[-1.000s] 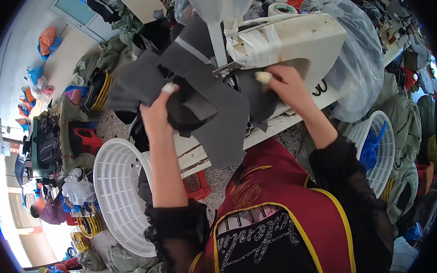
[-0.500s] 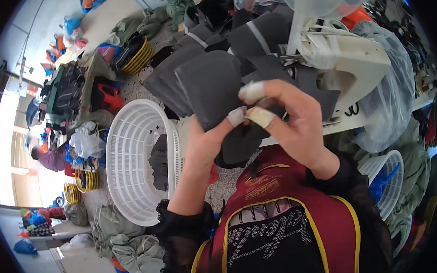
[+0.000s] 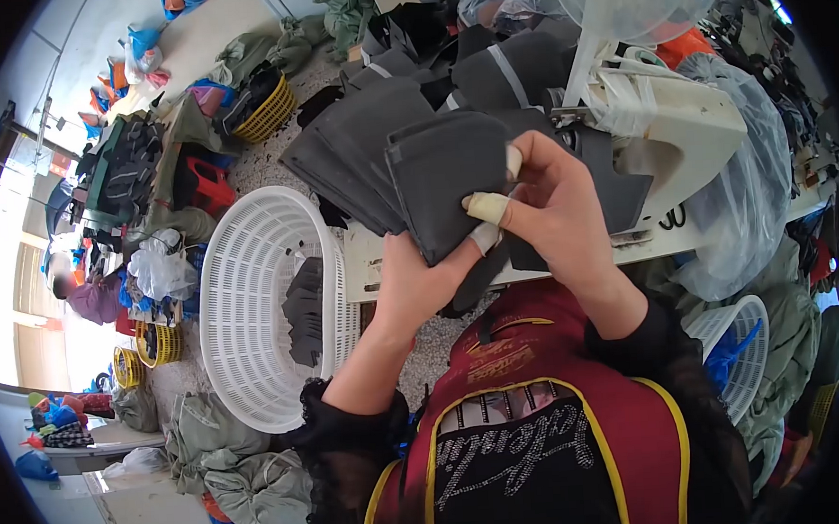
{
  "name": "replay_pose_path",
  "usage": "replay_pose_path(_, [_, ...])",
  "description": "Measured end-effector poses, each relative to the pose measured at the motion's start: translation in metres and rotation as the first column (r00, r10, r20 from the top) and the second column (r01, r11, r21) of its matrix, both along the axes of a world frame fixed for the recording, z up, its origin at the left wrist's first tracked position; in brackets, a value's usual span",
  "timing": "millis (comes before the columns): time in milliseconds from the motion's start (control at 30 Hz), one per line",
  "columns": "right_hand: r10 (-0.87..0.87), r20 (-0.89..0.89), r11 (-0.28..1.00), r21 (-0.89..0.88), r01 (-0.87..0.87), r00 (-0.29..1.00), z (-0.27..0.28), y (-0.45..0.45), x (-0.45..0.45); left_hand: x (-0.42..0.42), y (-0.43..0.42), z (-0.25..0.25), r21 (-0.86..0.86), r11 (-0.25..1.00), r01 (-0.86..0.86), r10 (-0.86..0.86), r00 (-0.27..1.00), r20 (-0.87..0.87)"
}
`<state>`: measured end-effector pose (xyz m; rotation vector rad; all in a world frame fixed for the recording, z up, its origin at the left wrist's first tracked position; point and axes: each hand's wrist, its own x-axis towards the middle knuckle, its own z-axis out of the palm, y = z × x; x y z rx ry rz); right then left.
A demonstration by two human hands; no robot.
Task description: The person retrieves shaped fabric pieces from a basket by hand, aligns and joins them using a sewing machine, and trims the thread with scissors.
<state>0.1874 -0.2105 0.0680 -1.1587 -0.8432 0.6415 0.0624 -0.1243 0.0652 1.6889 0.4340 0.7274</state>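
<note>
i'm in a sewing workshop: there's a pale machine (image 3: 673, 116) on the table (image 3: 363, 265) by me, heaps of dark cut fabric (image 3: 509, 67), a white plastic basket (image 3: 215, 315) and stuffed cloth sacks (image 3: 261, 489) on the floor.

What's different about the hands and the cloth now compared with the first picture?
The right hand has let go of the cloth by the sewing machine and moved left, toward the left hand. Both hands now hold folded dark gray cloth in front of the heap. The camera's view has shifted too. The big white basket still stands beside the table.
</note>
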Motion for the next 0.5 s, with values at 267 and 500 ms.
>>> replay_pose_path(267, [-0.176, 0.338, 0.982, 0.124, 0.141, 0.924, 0.002, 0.002, -0.012, -0.013, 0.013, 0.0, -0.13, 0.989, 0.071, -0.096, 0.974, -0.205])
replay_pose_path(500, [0.215, -0.238, 0.961, 0.223, -0.162, 0.947, -0.001, -0.005, 0.015, -0.03, 0.028, -0.012, -0.416, 0.876, 0.246, -0.281, 0.959, -0.025])
